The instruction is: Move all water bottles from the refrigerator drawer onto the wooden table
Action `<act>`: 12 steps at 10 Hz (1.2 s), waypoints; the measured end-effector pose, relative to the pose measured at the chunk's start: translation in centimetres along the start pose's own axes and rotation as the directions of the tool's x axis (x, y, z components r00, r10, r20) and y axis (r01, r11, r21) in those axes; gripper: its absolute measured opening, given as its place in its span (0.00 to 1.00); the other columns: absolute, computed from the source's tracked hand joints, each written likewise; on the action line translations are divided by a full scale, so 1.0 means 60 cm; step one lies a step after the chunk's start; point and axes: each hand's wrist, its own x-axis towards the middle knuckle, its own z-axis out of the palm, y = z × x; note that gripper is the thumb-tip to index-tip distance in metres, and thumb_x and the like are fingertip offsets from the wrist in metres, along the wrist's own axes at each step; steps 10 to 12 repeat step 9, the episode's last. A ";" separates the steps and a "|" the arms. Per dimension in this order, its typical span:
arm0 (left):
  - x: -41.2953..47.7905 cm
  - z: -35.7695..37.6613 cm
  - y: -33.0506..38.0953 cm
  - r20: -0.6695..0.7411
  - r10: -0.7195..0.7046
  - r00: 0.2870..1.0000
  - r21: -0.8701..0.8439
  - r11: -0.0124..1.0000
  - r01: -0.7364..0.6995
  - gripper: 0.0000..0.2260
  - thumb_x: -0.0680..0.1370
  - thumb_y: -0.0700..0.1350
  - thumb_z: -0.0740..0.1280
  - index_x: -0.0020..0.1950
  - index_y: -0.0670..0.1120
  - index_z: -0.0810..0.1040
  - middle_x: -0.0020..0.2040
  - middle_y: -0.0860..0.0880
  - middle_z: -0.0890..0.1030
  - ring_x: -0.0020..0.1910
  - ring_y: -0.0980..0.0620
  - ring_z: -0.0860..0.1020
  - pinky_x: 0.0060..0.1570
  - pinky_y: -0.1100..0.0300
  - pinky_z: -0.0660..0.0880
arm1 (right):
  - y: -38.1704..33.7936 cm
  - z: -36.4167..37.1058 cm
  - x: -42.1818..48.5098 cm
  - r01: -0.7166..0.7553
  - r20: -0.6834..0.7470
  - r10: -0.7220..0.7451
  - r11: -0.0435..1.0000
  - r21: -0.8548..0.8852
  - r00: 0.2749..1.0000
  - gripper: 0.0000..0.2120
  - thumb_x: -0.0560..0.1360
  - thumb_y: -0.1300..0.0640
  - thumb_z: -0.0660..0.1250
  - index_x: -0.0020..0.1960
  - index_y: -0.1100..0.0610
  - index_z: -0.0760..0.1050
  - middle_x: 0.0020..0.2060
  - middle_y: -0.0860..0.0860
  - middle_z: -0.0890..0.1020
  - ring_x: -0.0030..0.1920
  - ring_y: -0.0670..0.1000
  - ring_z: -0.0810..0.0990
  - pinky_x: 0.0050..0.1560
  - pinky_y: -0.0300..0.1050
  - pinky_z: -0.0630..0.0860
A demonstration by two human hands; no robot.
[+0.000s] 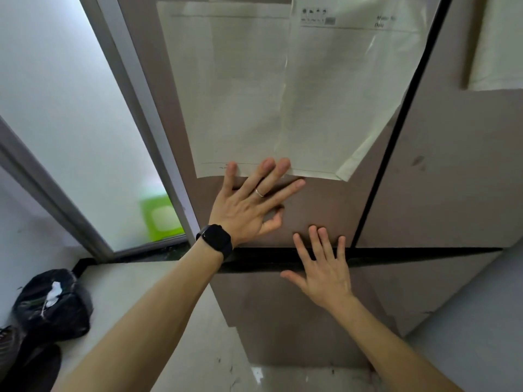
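Two printed sheets are being displayed side by side, the right sheet [348,94] being laid over the edge of the left sheet [240,89], with its lower right corner being folded back. A third pale sheet [495,43] is being cut off at the upper right. To the left, a frosted glass panel [70,108] is being held in a grey frame [147,123], and a green container [161,217] is being blurred behind it. On the pale floor [135,284], a black bag [53,312] is being topped by a white scrap [55,291].
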 end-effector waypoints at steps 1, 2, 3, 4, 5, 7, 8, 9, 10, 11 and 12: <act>0.001 0.000 0.000 -0.009 -0.010 1.000 0.002 1.000 0.010 0.29 0.79 0.59 0.60 0.80 0.62 0.58 0.83 0.52 0.42 0.81 0.52 0.43 0.74 0.36 0.41 | 0.008 0.022 0.002 0.007 -0.094 -0.014 0.997 -0.080 0.995 0.42 0.75 0.33 0.64 0.81 0.49 0.51 0.81 0.54 0.46 0.81 0.54 0.45 0.75 0.67 0.50; 0.002 0.001 0.001 -0.018 -0.011 1.000 0.009 1.000 0.011 0.29 0.79 0.59 0.60 0.80 0.62 0.59 0.83 0.52 0.43 0.81 0.52 0.44 0.74 0.37 0.40 | 0.016 0.035 0.003 0.026 -0.123 -0.042 0.991 -0.133 0.992 0.42 0.75 0.35 0.67 0.81 0.48 0.52 0.81 0.54 0.46 0.81 0.53 0.44 0.77 0.65 0.48; 0.003 0.002 0.001 -0.015 -0.013 1.000 0.013 1.000 0.013 0.29 0.79 0.59 0.60 0.80 0.62 0.59 0.83 0.52 0.43 0.81 0.52 0.44 0.74 0.37 0.41 | 0.018 0.036 0.002 0.024 -0.126 -0.042 0.990 -0.141 0.991 0.40 0.77 0.35 0.65 0.81 0.48 0.52 0.81 0.54 0.47 0.81 0.53 0.44 0.77 0.65 0.48; 0.003 0.000 0.003 -0.007 -0.013 1.000 0.007 1.000 0.013 0.29 0.78 0.59 0.61 0.80 0.62 0.59 0.83 0.52 0.44 0.81 0.52 0.44 0.73 0.36 0.44 | 0.014 0.026 0.001 0.002 -0.094 -0.015 0.990 -0.141 0.995 0.38 0.77 0.36 0.65 0.80 0.48 0.55 0.81 0.53 0.47 0.81 0.53 0.45 0.76 0.65 0.50; 0.003 -0.003 0.003 0.002 -0.020 1.000 0.010 1.000 0.020 0.30 0.79 0.59 0.61 0.80 0.62 0.58 0.83 0.52 0.44 0.81 0.52 0.43 0.73 0.36 0.44 | 0.011 0.005 0.001 -0.008 -0.029 0.006 0.996 -0.089 1.000 0.38 0.76 0.40 0.69 0.79 0.47 0.56 0.81 0.52 0.46 0.81 0.53 0.46 0.75 0.65 0.52; 0.001 -0.010 0.007 0.067 -0.050 0.997 0.031 0.998 0.048 0.29 0.79 0.59 0.59 0.81 0.62 0.55 0.82 0.54 0.40 0.81 0.53 0.40 0.74 0.38 0.37 | 0.007 -0.077 0.001 -0.037 0.251 0.032 0.999 0.018 0.967 0.42 0.74 0.49 0.69 0.81 0.48 0.52 0.81 0.52 0.46 0.81 0.53 0.46 0.76 0.65 0.52; 0.005 -0.019 0.013 0.100 -0.048 0.994 0.032 0.998 0.045 0.30 0.80 0.59 0.57 0.81 0.62 0.53 0.82 0.54 0.39 0.81 0.53 0.39 0.74 0.39 0.34 | 0.018 -0.136 0.006 -0.024 0.410 -0.023 0.994 0.110 0.912 0.39 0.75 0.50 0.66 0.81 0.49 0.51 0.81 0.50 0.39 0.80 0.51 0.40 0.76 0.66 0.52; 0.007 -0.024 0.012 0.104 -0.075 0.992 0.008 0.997 0.074 0.30 0.80 0.58 0.56 0.81 0.62 0.50 0.82 0.54 0.38 0.81 0.53 0.39 0.74 0.40 0.32 | 0.035 -0.206 0.036 -0.101 0.581 -0.048 0.970 0.221 0.812 0.32 0.79 0.48 0.61 0.80 0.48 0.54 0.80 0.45 0.35 0.79 0.46 0.34 0.78 0.63 0.47; 0.007 -0.024 0.012 0.104 -0.075 0.992 0.008 0.997 0.074 0.30 0.80 0.58 0.56 0.81 0.62 0.50 0.82 0.54 0.38 0.81 0.53 0.39 0.74 0.40 0.32 | 0.035 -0.206 0.036 -0.101 0.581 -0.048 0.970 0.221 0.812 0.32 0.79 0.48 0.61 0.80 0.48 0.54 0.80 0.45 0.35 0.79 0.46 0.34 0.78 0.63 0.47; 0.007 -0.024 0.012 0.104 -0.075 0.992 0.008 0.997 0.074 0.30 0.80 0.58 0.56 0.81 0.62 0.50 0.82 0.54 0.38 0.81 0.53 0.39 0.74 0.40 0.32 | 0.035 -0.206 0.036 -0.101 0.581 -0.048 0.970 0.221 0.812 0.32 0.79 0.48 0.61 0.80 0.48 0.54 0.80 0.45 0.35 0.79 0.46 0.34 0.78 0.63 0.47; 0.007 -0.024 0.012 0.104 -0.075 0.992 0.008 0.997 0.074 0.30 0.80 0.58 0.56 0.81 0.62 0.50 0.82 0.54 0.38 0.81 0.53 0.39 0.74 0.40 0.32 | 0.035 -0.206 0.036 -0.101 0.581 -0.048 0.970 0.221 0.812 0.32 0.79 0.48 0.61 0.80 0.48 0.54 0.80 0.45 0.35 0.79 0.46 0.34 0.78 0.63 0.47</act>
